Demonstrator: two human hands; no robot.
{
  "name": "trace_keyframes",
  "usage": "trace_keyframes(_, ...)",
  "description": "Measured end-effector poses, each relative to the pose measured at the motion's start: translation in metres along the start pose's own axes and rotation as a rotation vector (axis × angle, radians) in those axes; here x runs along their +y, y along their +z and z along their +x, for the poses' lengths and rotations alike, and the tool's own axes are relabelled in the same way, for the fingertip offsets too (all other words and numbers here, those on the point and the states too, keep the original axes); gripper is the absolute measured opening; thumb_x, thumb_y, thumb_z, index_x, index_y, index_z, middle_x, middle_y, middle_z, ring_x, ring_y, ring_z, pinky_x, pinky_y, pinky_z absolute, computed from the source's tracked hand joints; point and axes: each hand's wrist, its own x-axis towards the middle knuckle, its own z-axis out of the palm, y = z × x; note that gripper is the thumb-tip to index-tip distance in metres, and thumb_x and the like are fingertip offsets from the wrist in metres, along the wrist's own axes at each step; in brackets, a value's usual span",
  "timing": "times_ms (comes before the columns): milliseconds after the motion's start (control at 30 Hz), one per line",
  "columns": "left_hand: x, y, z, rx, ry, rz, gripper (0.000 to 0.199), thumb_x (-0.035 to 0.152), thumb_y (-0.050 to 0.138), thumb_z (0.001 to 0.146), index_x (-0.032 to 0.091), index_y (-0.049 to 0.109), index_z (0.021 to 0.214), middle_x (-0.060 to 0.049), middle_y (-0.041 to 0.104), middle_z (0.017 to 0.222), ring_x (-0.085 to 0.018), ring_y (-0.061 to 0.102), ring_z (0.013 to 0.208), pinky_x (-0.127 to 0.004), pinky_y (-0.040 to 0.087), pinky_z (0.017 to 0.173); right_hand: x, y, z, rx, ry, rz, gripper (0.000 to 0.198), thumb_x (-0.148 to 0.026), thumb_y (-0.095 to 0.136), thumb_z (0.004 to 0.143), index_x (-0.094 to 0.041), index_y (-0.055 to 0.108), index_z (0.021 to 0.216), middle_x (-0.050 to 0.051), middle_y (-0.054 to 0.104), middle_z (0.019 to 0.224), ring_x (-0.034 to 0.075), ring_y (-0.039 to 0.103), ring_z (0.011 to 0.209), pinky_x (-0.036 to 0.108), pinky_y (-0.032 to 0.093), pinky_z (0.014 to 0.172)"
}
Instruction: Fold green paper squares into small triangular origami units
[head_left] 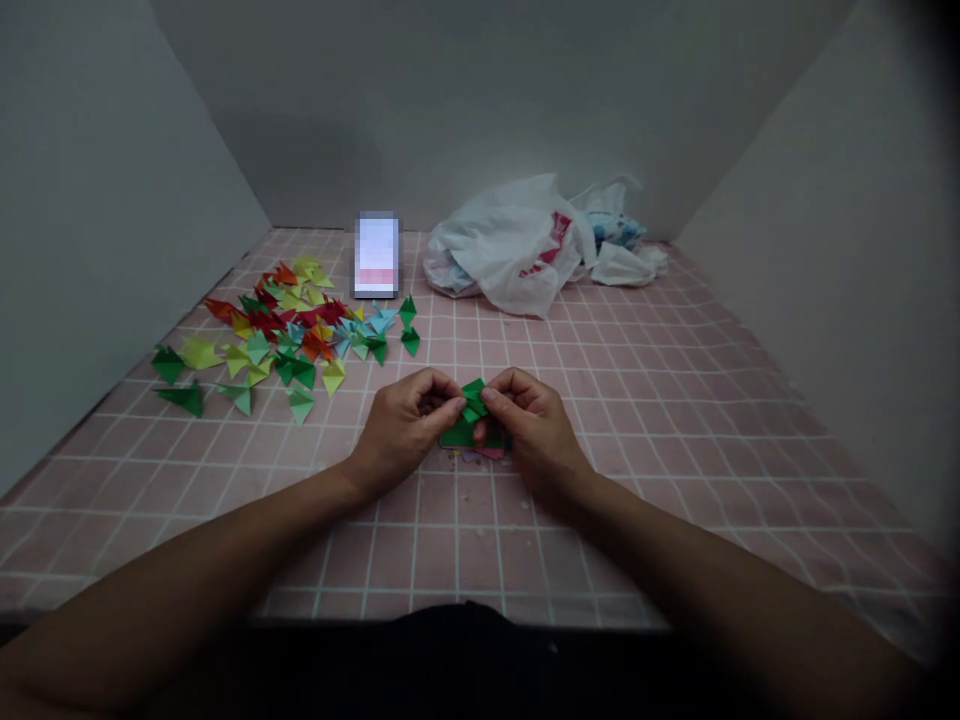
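Observation:
A small piece of folded green paper (474,398) is held up between my two hands, just above the table. My left hand (409,415) pinches its left edge between thumb and fingers. On the other side my right hand (531,418) grips the right edge in the same way. Beneath the hands lies a stack of square paper (459,436) with a green sheet on top, and pink and purple edges stick out at its near side. My right fingers partly cover the stack.
Several folded paper cranes (285,365) in many colours spread over the table's left side. Behind them a phone (376,255) with a lit, blurred screen stands upright. A white plastic bag (517,245) and crumpled wrapping (622,262) lie at the back. Walls enclose the pink checked tablecloth (675,420).

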Motion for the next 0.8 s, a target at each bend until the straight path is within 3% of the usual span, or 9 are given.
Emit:
trace_keyframes(133,0.0003,-0.0008,0.0002,-0.001,0.033,-0.01,0.005,0.022,0.071,0.084,0.019,0.071,0.088,-0.003,0.072,0.083,-0.014,0.067,0.073,-0.025,0.055,0.066,-0.0001,0.0001,-0.0002,0.001,0.006,0.0,0.025,-0.04,0.073,0.087,-0.022,0.058,0.079,-0.003,0.066,0.054,0.01,0.056,0.044,0.021,0.042,0.044)
trace_keyframes(400,0.0066,-0.0024,0.001,0.0,0.098,0.138,0.005,0.018,0.07,0.084,0.018,0.068,0.079,0.0,0.067,0.075,-0.012,0.062,0.067,-0.024,0.05,0.063,0.0002,0.0009,-0.0007,-0.005,0.047,0.053,0.025,-0.038,0.075,0.085,-0.021,0.059,0.079,-0.003,0.066,0.055,0.01,0.057,0.045,0.019,0.04,0.042)
trace_keyframes(567,0.0056,-0.0015,0.0005,-0.007,0.09,0.133,0.006,0.016,0.068,0.084,0.017,0.066,0.078,0.0,0.065,0.074,-0.011,0.06,0.065,-0.022,0.049,0.062,-0.001,0.0023,0.0012,0.015,0.106,0.145,0.026,-0.037,0.08,0.078,-0.02,0.06,0.076,-0.004,0.064,0.058,0.011,0.061,0.05,0.021,0.046,0.047)
trace_keyframes(800,0.0034,-0.0008,0.0007,-0.016,0.121,0.097,0.003,0.016,0.07,0.084,0.019,0.068,0.083,-0.001,0.067,0.079,-0.013,0.062,0.072,-0.025,0.05,0.067,-0.0029,0.003,0.0025,0.024,0.114,0.157,0.027,-0.037,0.081,0.075,-0.021,0.06,0.074,-0.005,0.06,0.056,0.009,0.056,0.048,0.021,0.043,0.046)
